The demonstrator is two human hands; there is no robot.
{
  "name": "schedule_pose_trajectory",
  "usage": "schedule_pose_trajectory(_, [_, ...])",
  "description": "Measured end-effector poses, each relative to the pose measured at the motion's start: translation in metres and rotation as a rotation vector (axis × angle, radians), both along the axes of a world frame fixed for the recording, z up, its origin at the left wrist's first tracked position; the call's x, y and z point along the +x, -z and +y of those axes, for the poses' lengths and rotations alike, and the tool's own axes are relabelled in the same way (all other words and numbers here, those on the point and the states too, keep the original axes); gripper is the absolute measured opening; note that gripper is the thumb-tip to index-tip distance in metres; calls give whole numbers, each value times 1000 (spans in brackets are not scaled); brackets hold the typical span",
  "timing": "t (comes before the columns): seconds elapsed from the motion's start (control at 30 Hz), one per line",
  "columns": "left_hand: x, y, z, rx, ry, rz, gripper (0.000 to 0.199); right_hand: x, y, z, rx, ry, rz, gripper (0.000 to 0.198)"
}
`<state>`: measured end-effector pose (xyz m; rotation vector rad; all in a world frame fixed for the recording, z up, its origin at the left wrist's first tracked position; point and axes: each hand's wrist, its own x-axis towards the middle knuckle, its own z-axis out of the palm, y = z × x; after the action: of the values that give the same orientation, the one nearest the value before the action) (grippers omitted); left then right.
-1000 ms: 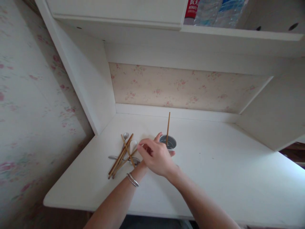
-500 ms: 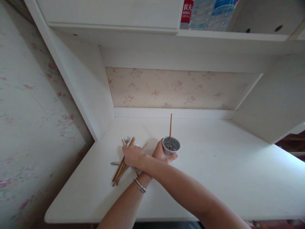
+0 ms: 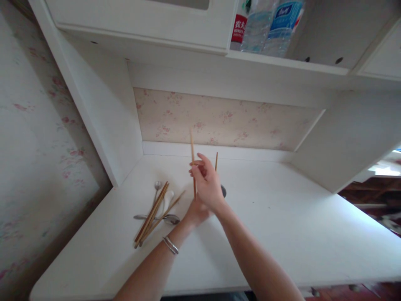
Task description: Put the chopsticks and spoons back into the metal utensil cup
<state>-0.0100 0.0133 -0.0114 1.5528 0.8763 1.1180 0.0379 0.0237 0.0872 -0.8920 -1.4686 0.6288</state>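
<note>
My right hand (image 3: 207, 182) pinches an upright chopstick (image 3: 192, 146) between thumb and fingers, its tip blurred. Below and behind it, my left hand (image 3: 197, 212), with a bangle on the wrist, is wrapped round a cup (image 3: 223, 191). Most of that cup, and the left fingers, are hidden by the right hand. Another chopstick (image 3: 216, 160) stands up out of the cup. To the left lies a loose pile of chopsticks (image 3: 152, 213), with a small metal spoon (image 3: 158, 185), a white spoon (image 3: 168, 199) and a larger metal spoon (image 3: 172, 219) among them.
The white desk (image 3: 266, 242) has a side panel (image 3: 90, 100) at left and another at right. Overhead, a shelf (image 3: 282, 65) holds plastic bottles (image 3: 258, 27). Floral wallpaper (image 3: 200, 121) covers the back.
My right hand has lifted a chopstick from the pile and carried it right, in front of the cup. The left hand stays at the cup. The view has shifted slightly.
</note>
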Motion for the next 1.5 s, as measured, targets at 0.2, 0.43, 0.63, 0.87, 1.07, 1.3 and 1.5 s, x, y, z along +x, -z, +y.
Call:
schedule_pose_trajectory(0.2, [4, -5, -3, 25, 2, -148, 68, 79, 6, 13, -46, 237, 435, 27])
schedule_pose_trajectory(0.43, [7, 1, -1, 6, 10, -129, 74, 98, 48, 16, -228, 205, 472, 30])
schedule_pose_trajectory(0.63, [8, 5, 1, 2, 16, -146, 76, 96, 76, 14, -311, 196, 344, 29])
schedule_pose_trajectory(0.87, [9, 7, 1, 2, 18, -140, 76, 99, 85, 10, -323, 202, 203, 31])
schedule_pose_trajectory(1.07, [9, 6, 1, 21, 13, -117, 75, 98, 82, 12, -358, 209, 246, 29])
schedule_pose_trajectory(1.3, [8, 7, 1, 8, 10, -112, 76, 99, 82, 13, -414, 171, 261, 31])
schedule_pose_trajectory(1.5, [8, 4, 0, 4, 27, -138, 76, 99, 80, 11, -464, 151, 281, 32])
